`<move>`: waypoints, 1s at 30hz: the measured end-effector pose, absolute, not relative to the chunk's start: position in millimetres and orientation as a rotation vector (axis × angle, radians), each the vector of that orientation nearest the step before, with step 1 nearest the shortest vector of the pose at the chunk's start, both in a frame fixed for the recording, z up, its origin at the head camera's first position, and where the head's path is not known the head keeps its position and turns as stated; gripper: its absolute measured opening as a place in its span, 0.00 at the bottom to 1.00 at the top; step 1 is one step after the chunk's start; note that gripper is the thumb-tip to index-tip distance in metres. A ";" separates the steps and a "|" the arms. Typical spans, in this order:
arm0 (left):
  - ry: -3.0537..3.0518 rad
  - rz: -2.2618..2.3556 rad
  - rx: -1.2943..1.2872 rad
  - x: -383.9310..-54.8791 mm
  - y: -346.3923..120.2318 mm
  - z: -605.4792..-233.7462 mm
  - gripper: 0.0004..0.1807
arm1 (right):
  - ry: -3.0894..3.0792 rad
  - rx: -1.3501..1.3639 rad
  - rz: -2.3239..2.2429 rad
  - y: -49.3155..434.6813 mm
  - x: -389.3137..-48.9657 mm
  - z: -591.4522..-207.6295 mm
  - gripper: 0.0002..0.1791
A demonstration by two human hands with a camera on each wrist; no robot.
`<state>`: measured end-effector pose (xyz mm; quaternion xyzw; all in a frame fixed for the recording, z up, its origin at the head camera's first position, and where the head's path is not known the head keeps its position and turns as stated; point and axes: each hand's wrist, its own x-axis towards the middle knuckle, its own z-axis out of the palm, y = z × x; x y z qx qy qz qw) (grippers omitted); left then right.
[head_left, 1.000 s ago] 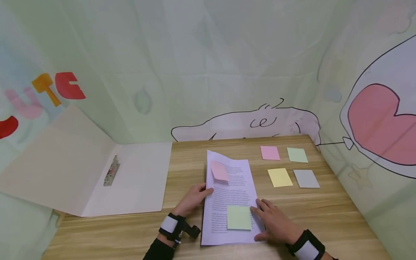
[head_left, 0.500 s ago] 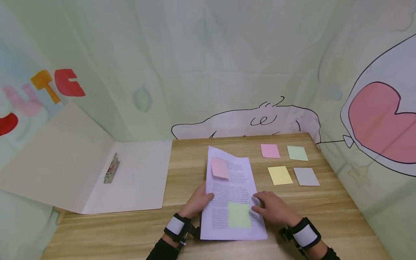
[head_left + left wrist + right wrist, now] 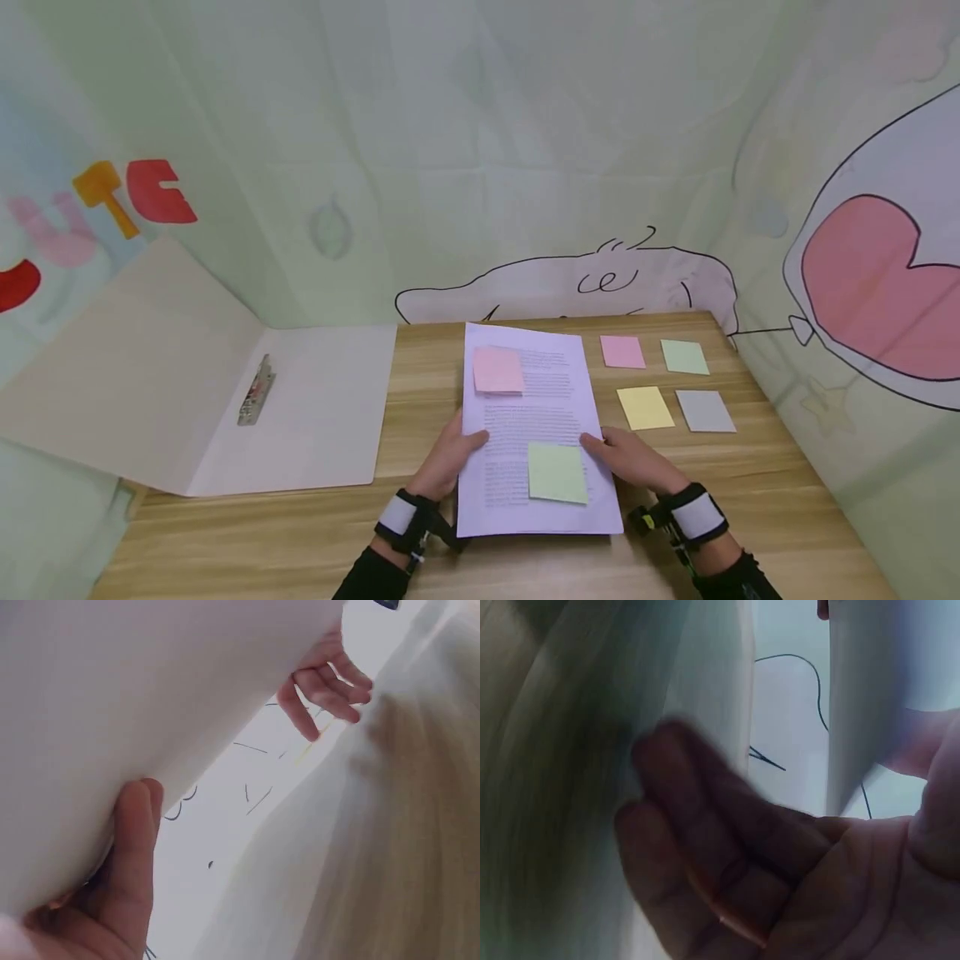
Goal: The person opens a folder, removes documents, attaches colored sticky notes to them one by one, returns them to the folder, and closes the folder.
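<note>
A sheaf of printed paper (image 3: 495, 518) is held up off the table, tilted, in the head view. A pink sticky note (image 3: 498, 371) lies at its upper left and a pale green sticky note (image 3: 557, 472) at its lower right. My left hand (image 3: 448, 458) grips the left edge, thumb on top and fingers beneath. On the right edge, my right hand (image 3: 639, 460) holds the paper with its thumb over the top. The left wrist view shows the sheaf's blank underside (image 3: 135, 697). Loosely bent fingers (image 3: 727, 855) of the right hand hang below the paper in the right wrist view.
An open pale folder (image 3: 330, 408) with a metal clip (image 3: 257, 390) lies at the left, its cover leaning up. To the right on the wooden table (image 3: 750, 492) are pink (image 3: 622, 351), green (image 3: 684, 356), yellow (image 3: 645, 407) and grey (image 3: 705, 411) sticky notes.
The paper has risen off the table toward an upright tilt. My right hand has gone from resting flat at the right edge to gripping it; the left keeps its grip.
</note>
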<state>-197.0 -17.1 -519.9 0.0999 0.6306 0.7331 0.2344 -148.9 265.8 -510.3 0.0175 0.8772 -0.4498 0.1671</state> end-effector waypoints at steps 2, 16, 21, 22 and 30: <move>1.688 2.037 0.264 -199.3 -17.8 -519.2 0.33 | 2.413 0.026 -1.363 266.3 -151.0 -509.5 0.28; 1.790 2.124 0.181 -219.3 -26.1 -518.5 0.30 | 1.990 -0.127 -1.894 257.9 -176.0 -501.6 0.24; 1.820 2.115 0.154 -223.9 -30.7 -519.8 0.27 | 1.896 -0.145 -1.982 254.9 -187.1 -507.8 0.24; 1.844 2.110 0.151 -225.0 -32.0 -519.9 0.26 | 1.902 -0.149 -1.988 255.0 -188.8 -509.0 0.24; 2.005 2.038 0.024 -230.3 -59.5 -513.4 0.26 | 1.929 -0.104 -2.010 264.7 -188.1 -522.2 0.26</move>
